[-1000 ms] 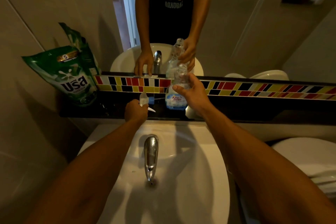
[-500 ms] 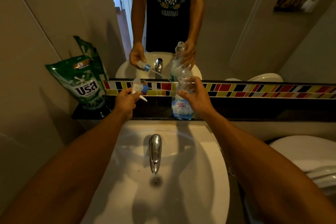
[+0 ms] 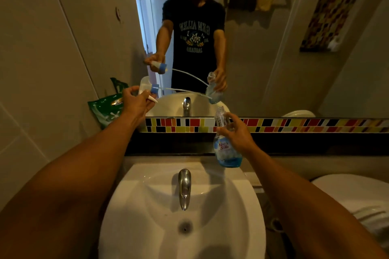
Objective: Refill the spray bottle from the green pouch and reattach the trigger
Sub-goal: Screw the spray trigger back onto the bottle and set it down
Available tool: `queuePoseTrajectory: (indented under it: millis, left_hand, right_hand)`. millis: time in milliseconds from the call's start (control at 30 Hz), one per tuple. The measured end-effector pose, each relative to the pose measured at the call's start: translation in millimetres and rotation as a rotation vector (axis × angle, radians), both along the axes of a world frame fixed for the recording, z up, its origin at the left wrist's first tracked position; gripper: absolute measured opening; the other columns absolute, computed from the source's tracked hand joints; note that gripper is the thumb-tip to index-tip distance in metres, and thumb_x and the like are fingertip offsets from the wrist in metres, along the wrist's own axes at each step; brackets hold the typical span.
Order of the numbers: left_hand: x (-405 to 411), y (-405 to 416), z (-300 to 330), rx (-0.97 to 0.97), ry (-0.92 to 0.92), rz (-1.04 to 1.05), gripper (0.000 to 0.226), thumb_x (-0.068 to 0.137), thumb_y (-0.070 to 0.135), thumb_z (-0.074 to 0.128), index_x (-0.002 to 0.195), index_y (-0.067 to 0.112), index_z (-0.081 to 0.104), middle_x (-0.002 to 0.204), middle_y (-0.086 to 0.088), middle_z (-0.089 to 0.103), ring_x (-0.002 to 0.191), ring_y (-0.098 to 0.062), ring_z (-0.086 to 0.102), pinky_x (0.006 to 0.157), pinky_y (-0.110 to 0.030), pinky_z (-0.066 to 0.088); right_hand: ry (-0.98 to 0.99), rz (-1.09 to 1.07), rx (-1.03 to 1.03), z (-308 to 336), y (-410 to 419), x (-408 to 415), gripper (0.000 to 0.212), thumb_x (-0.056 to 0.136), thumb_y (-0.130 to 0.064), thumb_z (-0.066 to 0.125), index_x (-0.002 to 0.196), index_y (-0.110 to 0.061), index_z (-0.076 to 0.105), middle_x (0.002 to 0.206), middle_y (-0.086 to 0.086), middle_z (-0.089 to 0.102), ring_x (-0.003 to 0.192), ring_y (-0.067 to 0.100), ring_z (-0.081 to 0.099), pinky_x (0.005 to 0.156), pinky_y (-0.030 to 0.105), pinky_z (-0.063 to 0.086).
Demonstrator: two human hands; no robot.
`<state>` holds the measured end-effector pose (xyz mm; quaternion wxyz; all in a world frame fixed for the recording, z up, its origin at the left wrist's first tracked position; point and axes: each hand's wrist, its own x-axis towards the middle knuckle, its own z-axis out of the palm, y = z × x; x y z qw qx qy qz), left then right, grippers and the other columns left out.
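Observation:
My right hand (image 3: pixel 235 134) grips the neck of a clear spray bottle (image 3: pixel 226 151), which is lifted above the ledge and tilted, with a little blue liquid at its bottom and its mouth uncapped. My left hand (image 3: pixel 136 103) holds the white trigger head (image 3: pixel 148 88) with a blue collar, raised to the left; its thin dip tube (image 3: pixel 185 91) trails right, fully out of the bottle. The green pouch (image 3: pixel 107 109) leans against the left wall on the ledge, partly hidden behind my left forearm.
A white sink (image 3: pixel 183 216) with a chrome faucet (image 3: pixel 184 187) lies below my hands. A dark ledge (image 3: pixel 305 143) and coloured tile strip run under the mirror (image 3: pixel 252 48). A toilet lid (image 3: pixel 353 195) sits at the right.
My left hand rose up and left, drawing the trigger's dip tube clear of the bottle. My right hand lifted the bottle off the ledge and tilted it.

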<state>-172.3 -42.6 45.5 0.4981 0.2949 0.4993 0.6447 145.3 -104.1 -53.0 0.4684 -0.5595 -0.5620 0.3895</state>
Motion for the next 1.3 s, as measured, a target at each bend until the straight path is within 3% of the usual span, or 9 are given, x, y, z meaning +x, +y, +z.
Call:
queuePoseTrajectory:
  millis: [100, 367, 600, 867, 1000, 1167, 1300]
  left_hand:
    - [-1.7, -7.8, 17.4, 0.033, 0.022, -0.020, 0.050, 0.087, 0.006, 0.071, 0.128, 0.021, 0.048, 0.121, -0.010, 0.057, 0.094, -0.027, 0.072, 0.063, -0.031, 0.062]
    - [0.1, -24.5, 39.5, 0.102, 0.022, -0.104, 0.039, 0.091, 0.010, 0.069, 0.123, 0.025, 0.053, 0.107, -0.006, 0.063, 0.084, -0.020, 0.074, 0.064, -0.030, 0.062]
    - [-3.7, -30.6, 43.5, 0.118, 0.000, -0.168, 0.041, 0.090, 0.006, 0.068, 0.125, 0.022, 0.053, 0.125, -0.014, 0.060, 0.102, -0.029, 0.071, 0.088, -0.044, 0.059]
    - [-4.5, -36.1, 47.9, 0.133, 0.056, -0.218, 0.035, 0.091, 0.007, 0.068, 0.118, 0.026, 0.056, 0.128, -0.015, 0.060, 0.100, -0.026, 0.072, 0.087, -0.043, 0.059]
    - [5.6, -41.5, 53.4, 0.151, 0.092, -0.292, 0.036, 0.092, 0.013, 0.069, 0.124, 0.027, 0.058, 0.124, -0.012, 0.064, 0.097, -0.023, 0.073, 0.077, -0.035, 0.061]
    - [30.7, -49.6, 57.6, 0.170, 0.158, -0.413, 0.036, 0.095, 0.011, 0.063, 0.128, 0.025, 0.060, 0.129, -0.011, 0.062, 0.109, -0.029, 0.068, 0.086, -0.039, 0.056]
    - [51.2, -55.5, 54.3, 0.157, 0.183, -0.447, 0.034, 0.094, 0.009, 0.063, 0.124, 0.026, 0.064, 0.128, -0.014, 0.063, 0.112, -0.031, 0.067, 0.081, -0.038, 0.057]
  right_hand:
    - [-0.027, 0.006, -0.014, 6.3, -5.1, 3.8, 0.056, 0.092, -0.025, 0.076, 0.138, -0.041, 0.048, 0.108, -0.019, 0.059, 0.096, 0.005, 0.062, 0.069, 0.021, 0.051]
    - [-0.098, 0.017, -0.012, 15.5, -14.2, 9.2, 0.055, 0.093, -0.021, 0.075, 0.141, -0.031, 0.051, 0.106, -0.013, 0.063, 0.098, 0.007, 0.064, 0.066, 0.021, 0.050]
    - [-0.102, 0.004, 0.014, 21.6, -24.7, 8.7, 0.051, 0.093, -0.020, 0.074, 0.136, -0.037, 0.051, 0.105, -0.016, 0.063, 0.093, 0.004, 0.064, 0.054, 0.013, 0.052]
    - [-0.112, 0.038, 0.017, 27.5, -32.1, 3.1, 0.057, 0.094, -0.020, 0.074, 0.143, -0.036, 0.049, 0.108, -0.013, 0.065, 0.097, 0.007, 0.065, 0.070, 0.022, 0.053]
    - [-0.110, 0.099, 0.031, 34.8, -34.9, -6.1, 0.060, 0.093, -0.018, 0.075, 0.145, -0.030, 0.048, 0.116, 0.001, 0.066, 0.103, 0.015, 0.068, 0.082, 0.032, 0.057]
    - [-0.154, 0.154, 0.066, 47.7, -38.2, -22.7, 0.061, 0.093, -0.021, 0.075, 0.147, -0.024, 0.048, 0.119, 0.009, 0.062, 0.104, 0.017, 0.064, 0.070, 0.018, 0.051]
    - [-0.174, 0.165, 0.084, 56.9, -37.7, -35.5, 0.062, 0.093, -0.024, 0.075, 0.149, -0.025, 0.047, 0.120, 0.009, 0.061, 0.105, 0.022, 0.062, 0.077, 0.029, 0.056]
